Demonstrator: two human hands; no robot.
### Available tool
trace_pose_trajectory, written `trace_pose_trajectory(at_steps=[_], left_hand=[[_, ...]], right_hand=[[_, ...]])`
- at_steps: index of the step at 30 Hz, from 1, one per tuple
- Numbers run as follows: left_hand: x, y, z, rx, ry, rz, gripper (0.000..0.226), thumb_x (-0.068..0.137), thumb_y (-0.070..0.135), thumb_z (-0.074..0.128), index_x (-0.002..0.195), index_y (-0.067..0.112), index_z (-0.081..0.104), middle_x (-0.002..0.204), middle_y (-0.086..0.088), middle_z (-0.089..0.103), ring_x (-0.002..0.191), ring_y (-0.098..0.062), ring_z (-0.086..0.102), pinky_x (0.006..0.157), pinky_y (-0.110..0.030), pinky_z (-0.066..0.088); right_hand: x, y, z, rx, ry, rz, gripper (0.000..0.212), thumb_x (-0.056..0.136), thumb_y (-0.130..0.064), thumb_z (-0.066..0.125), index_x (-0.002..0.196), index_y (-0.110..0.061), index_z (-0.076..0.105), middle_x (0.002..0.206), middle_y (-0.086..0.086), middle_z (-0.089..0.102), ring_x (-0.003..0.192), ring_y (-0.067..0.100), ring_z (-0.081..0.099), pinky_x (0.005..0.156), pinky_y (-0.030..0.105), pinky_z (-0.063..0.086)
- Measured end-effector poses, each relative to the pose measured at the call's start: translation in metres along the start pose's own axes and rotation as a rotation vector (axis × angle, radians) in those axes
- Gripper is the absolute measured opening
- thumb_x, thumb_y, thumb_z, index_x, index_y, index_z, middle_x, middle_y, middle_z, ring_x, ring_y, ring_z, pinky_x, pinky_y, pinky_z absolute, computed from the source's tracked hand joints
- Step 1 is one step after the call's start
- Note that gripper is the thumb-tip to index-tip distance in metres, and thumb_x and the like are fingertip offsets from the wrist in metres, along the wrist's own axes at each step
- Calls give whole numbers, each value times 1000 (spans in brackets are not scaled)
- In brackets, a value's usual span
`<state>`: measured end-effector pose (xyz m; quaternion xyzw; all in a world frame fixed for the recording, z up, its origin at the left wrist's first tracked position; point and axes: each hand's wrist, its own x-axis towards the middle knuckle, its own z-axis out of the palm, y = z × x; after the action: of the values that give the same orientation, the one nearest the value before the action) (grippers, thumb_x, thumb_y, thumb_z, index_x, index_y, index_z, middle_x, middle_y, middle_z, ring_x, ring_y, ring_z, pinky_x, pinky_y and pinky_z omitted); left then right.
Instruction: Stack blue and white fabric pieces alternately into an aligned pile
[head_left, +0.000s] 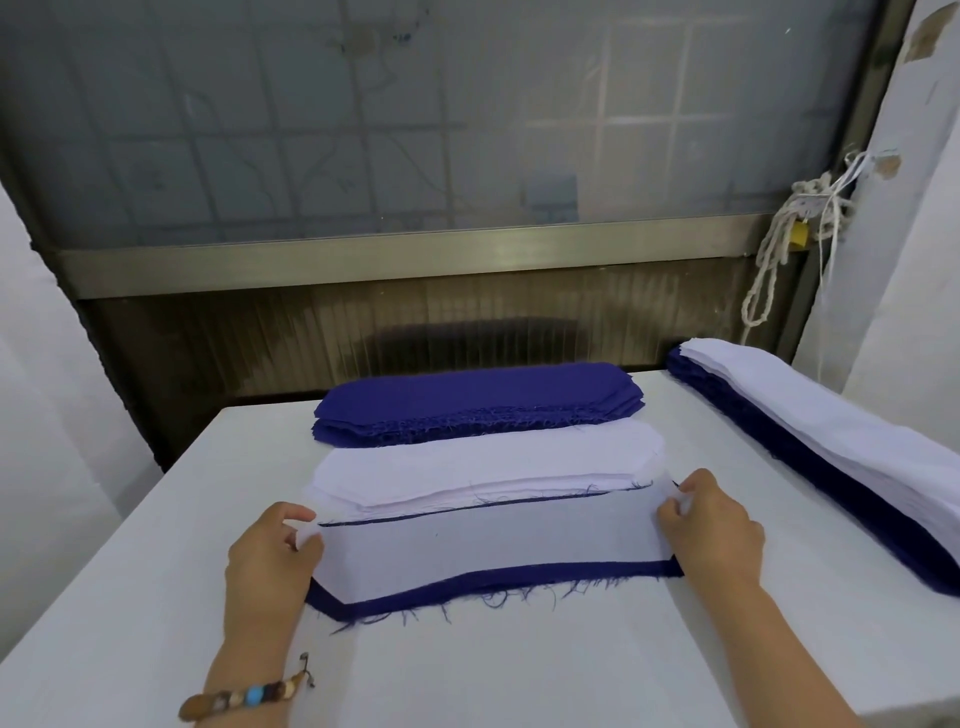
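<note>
White table (156, 571). Tall blue-and-white pile (831, 457) along its right edge. Blue stack (478, 400) at the far edge, white stack (488, 462) just in front. Nearest, a white piece (488, 545) lies over a blue piece (467, 587), blue showing along the near edge. Left hand (270, 561) pinches the white piece's left end, right hand (711, 525) its right end. Beaded bracelet (244, 696) on left wrist.

Matt woven blue cloth (488, 579) frays roughly; white cloth (493, 540) looks smooth.

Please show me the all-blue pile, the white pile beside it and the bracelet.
blue pile (478, 397): head view, top face.
white pile (488, 460): head view, top sheet.
bracelet (254, 695): head view, blue bead.
</note>
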<state>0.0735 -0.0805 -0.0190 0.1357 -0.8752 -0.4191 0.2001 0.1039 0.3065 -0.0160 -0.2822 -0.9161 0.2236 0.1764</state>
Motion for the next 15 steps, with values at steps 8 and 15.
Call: trace_pose_trajectory(at_steps=[8, 15], left_hand=[[3, -6, 2, 28, 10, -44, 13, 87, 12, 66, 99, 12, 62, 81, -7, 60, 75, -26, 57, 69, -33, 41], [3, -6, 1, 17, 47, -78, 15, 88, 13, 68, 102, 13, 61, 81, -7, 59, 73, -24, 56, 68, -32, 41]], right_hand=[[-1, 0, 0, 5, 3, -3, 15, 91, -16, 45, 105, -11, 48, 77, 6, 59, 81, 31, 54, 75, 35, 36], [2, 2, 1, 14, 13, 11, 14, 95, -13, 42, 105, -8, 49, 83, 8, 60, 84, 32, 54, 75, 36, 33]])
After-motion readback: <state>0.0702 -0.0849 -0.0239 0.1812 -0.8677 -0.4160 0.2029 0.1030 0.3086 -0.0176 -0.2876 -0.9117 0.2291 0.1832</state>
